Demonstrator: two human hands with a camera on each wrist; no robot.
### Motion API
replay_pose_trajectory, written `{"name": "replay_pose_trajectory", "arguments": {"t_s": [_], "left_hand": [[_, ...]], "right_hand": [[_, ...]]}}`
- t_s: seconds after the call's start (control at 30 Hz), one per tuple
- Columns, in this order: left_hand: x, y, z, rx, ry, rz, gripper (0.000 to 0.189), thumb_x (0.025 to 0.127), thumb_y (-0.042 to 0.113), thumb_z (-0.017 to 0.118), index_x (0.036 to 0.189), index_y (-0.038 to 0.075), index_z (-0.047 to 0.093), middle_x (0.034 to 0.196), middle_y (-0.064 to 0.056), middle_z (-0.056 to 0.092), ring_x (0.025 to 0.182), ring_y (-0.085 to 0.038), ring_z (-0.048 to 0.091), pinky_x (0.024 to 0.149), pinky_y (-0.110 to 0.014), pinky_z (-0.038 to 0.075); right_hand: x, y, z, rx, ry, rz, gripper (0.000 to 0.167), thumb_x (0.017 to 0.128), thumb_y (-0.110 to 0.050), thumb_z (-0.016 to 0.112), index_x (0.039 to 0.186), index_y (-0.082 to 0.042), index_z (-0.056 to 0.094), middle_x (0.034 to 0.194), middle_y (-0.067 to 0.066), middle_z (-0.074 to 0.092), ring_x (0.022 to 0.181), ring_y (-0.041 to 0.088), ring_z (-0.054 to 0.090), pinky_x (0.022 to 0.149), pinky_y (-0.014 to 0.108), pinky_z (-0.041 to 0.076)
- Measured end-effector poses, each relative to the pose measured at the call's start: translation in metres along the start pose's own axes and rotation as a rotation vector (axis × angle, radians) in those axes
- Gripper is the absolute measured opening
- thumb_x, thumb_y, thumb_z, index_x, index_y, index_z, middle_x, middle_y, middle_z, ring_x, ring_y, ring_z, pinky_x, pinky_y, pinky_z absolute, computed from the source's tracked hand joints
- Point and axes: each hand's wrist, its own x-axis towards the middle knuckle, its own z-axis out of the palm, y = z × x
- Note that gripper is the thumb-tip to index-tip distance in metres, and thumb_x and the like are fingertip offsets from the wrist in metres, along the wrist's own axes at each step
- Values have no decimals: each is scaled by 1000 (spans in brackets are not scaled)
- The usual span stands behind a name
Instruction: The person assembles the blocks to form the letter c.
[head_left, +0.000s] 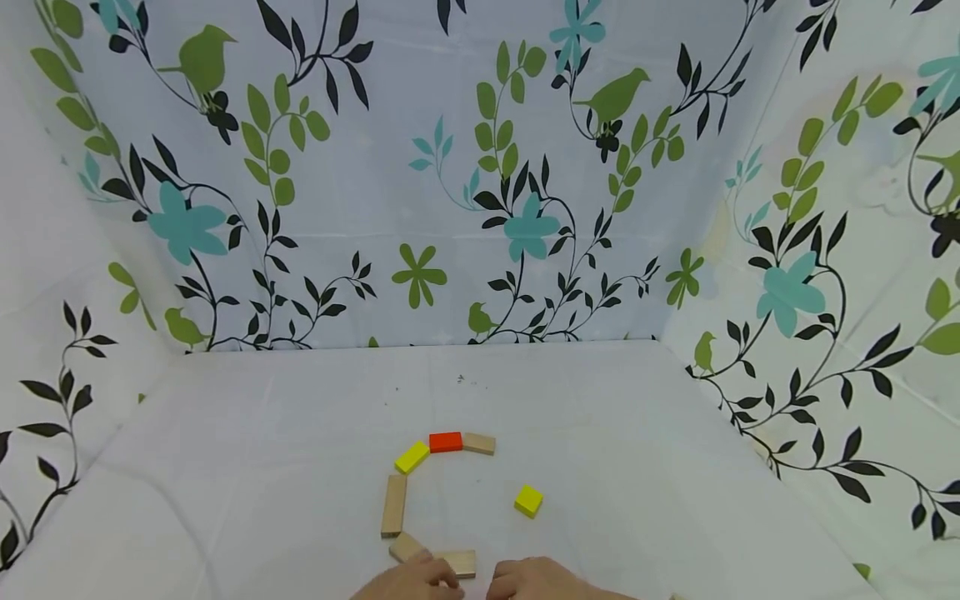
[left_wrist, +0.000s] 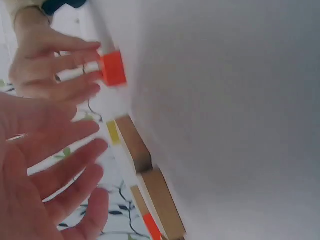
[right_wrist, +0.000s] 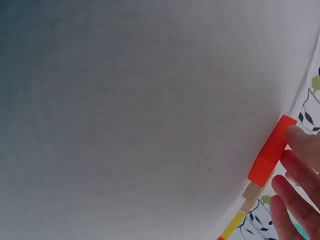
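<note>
My right hand pinches a red block between thumb and fingers, low over the white tabletop; in the left wrist view this red block sits at the fingertips. My left hand is beside it with fingers spread and relaxed, nothing between them in the left wrist view. In the head view it overlaps two plain wooden blocks, one angled and one lying flat. These are the near end of a curved row: a wooden block, a yellow block, a red block and a wooden block.
A separate yellow block stands to the right of the curve. The white-covered table is bordered by a leaf-and-bird patterned cloth at the back and sides. A sliver of something wooden shows at the bottom edge.
</note>
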Motion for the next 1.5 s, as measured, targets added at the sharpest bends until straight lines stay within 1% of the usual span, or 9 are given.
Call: {"name": "replay_pose_trajectory", "arguments": {"t_s": [0.03, 0.07, 0.1, 0.2, 0.3, 0.53, 0.77, 1.2, 1.5], "left_hand": [[1, 0, -13, 63, -45, -58, 29, 89, 37, 56, 97, 12, 68, 89, 6, 56, 74, -1, 44, 61, -11, 38], [1, -4, -19, 164, -72, -29, 32, 89, 40, 55, 101, 14, 68, 94, 3, 57, 77, -4, 43, 62, -11, 37], [-2, -2, -25, 204, -143, -145, 36, 87, 47, 55, 103, 18, 68, 98, 5, 56, 79, -5, 41, 61, -13, 38], [-5, -2, -30, 227, -237, -285, 41, 83, 55, 55, 110, 26, 64, 113, 5, 53, 89, -11, 40, 60, -21, 42], [-9, -4, -28, 215, -291, -352, 46, 81, 59, 54, 117, 32, 60, 124, 7, 48, 94, -12, 39, 58, -25, 43], [-14, -7, -17, 154, -273, -352, 49, 82, 60, 51, 122, 33, 59, 124, 10, 50, 87, -6, 33, 54, -25, 34], [-15, -7, -16, 174, -264, -348, 51, 82, 64, 48, 122, 35, 58, 123, 12, 49, 91, -7, 35, 56, -27, 38], [-14, -5, -21, 149, -317, -400, 49, 82, 59, 52, 124, 34, 57, 129, 13, 48, 91, -6, 34, 58, -28, 39], [-15, -6, -22, 130, -313, -409, 49, 81, 59, 53, 124, 33, 57, 130, 13, 48, 91, -6, 33, 58, -28, 39]], "right_hand": [[-1, 2, 0, -62, 29, -47, 16, 88, -24, 60, 86, -15, 72, 81, -10, 62, 75, -7, 52, 66, 1, 37], [-2, 3, -1, -116, 52, -79, 14, 87, -22, 62, 81, -16, 73, 80, -9, 63, 75, -5, 53, 66, 1, 37], [-3, 4, -3, -161, 60, -100, 13, 85, -22, 63, 79, -17, 73, 80, -10, 64, 76, -4, 54, 67, 1, 37], [-5, 7, -9, -171, 30, -62, 12, 83, -22, 66, 76, -16, 74, 80, -11, 64, 75, -7, 55, 66, 1, 38], [-8, 13, -16, -198, 11, -34, 5, 80, -20, 70, 77, -18, 74, 81, -12, 65, 77, -7, 56, 67, 2, 39], [-10, 33, -21, -253, 37, 46, 11, 71, -12, 77, 80, -19, 74, 84, -13, 67, 85, -2, 59, 74, 10, 45], [-2, 46, -21, -240, 55, 103, 14, 69, -8, 78, 77, -19, 74, 84, -13, 67, 85, -3, 60, 78, 13, 46], [8, 48, -20, -241, 3, 70, 11, 74, -12, 75, 83, -18, 75, 88, -12, 68, 90, -1, 60, 77, 9, 44], [9, 44, -18, -233, 18, 43, 14, 71, -10, 77, 83, -16, 75, 86, -10, 68, 87, -1, 61, 76, 7, 44]]}}
